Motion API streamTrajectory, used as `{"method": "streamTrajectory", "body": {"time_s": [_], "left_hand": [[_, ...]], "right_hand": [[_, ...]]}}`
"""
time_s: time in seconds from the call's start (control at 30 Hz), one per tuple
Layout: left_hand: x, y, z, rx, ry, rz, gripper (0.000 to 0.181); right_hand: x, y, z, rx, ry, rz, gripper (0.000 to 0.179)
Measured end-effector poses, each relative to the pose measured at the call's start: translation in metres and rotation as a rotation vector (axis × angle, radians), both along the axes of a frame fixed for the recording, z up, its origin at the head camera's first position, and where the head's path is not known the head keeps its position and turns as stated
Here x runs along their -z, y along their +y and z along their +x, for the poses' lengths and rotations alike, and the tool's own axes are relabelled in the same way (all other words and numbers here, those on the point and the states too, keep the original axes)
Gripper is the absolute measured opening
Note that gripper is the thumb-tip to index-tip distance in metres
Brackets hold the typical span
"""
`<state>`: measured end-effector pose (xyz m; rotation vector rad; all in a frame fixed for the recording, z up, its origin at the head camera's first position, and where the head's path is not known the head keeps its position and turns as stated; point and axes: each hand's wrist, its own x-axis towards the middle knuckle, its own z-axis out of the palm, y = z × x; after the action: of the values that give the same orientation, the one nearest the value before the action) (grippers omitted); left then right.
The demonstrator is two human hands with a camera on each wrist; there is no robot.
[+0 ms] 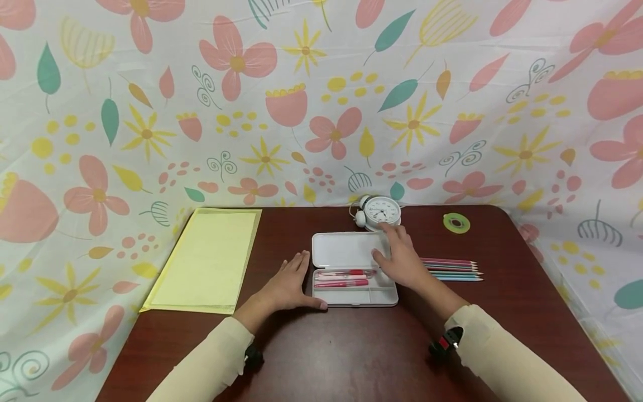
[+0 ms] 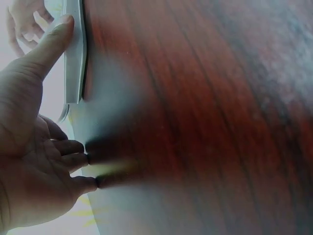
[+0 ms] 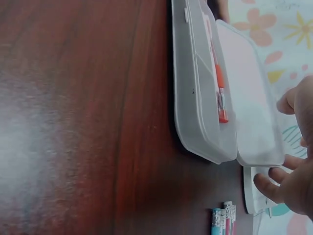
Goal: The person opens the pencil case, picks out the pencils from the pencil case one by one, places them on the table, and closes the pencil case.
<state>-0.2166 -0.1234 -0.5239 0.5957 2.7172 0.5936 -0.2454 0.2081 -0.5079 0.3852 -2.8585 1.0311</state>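
Note:
A white pencil case (image 1: 384, 297) lies with its lid (image 1: 346, 250) laid back. Several red and pink pens (image 1: 341, 283) lie in its left compartment, and a red pen (image 3: 218, 73) also shows in the right wrist view. My left hand (image 1: 287, 286) is spread at the case's left side, its thumb at the front left corner. In the left wrist view that thumb (image 2: 61, 34) lies against the case wall (image 2: 75, 73). My right hand (image 1: 402, 258) is at the lid's right edge, thumb over the lid and fingers stretched past it; contact is hard to tell.
Behind the lid stands a white alarm clock (image 1: 382, 212). Several coloured pencils (image 1: 454, 269) lie right of the case, with a green tape roll (image 1: 456, 223) farther back. Yellow paper or a folder (image 1: 206, 259) lies at the left. A floral curtain (image 1: 321, 111) hangs behind the table.

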Motion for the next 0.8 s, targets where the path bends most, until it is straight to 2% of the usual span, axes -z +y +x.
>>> {"method": "streamTrajectory", "body": {"time_s": [0.17,0.23,0.33,0.43,0.53,0.67,0.8], "left_hand": [[-0.001,0.001,0.001,-0.011,0.004,-0.032,0.141],[-0.002,0.002,0.002,-0.021,0.003,-0.048,0.139],[-0.005,0.003,0.004,-0.035,-0.004,-0.058,0.138],[-0.008,0.003,0.006,-0.045,-0.017,-0.062,0.137],[-0.01,0.002,0.008,-0.044,-0.015,-0.071,0.136],[-0.007,0.001,0.008,-0.03,0.041,-0.098,0.133],[-0.004,0.001,0.009,-0.004,0.105,-0.105,0.13]], "right_hand": [[-0.002,0.002,0.013,-0.014,0.095,0.005,0.076],[-0.003,0.004,0.017,-0.024,0.144,-0.011,0.069],[-0.003,0.006,0.022,-0.054,0.197,-0.031,0.05],[-0.004,0.009,0.028,-0.143,0.206,-0.024,0.034],[-0.003,0.012,0.034,-0.268,0.211,0.027,0.029],[0.002,0.017,0.039,-0.391,0.27,0.102,0.036],[0.01,0.023,0.042,-0.46,0.296,0.162,0.046]]}}
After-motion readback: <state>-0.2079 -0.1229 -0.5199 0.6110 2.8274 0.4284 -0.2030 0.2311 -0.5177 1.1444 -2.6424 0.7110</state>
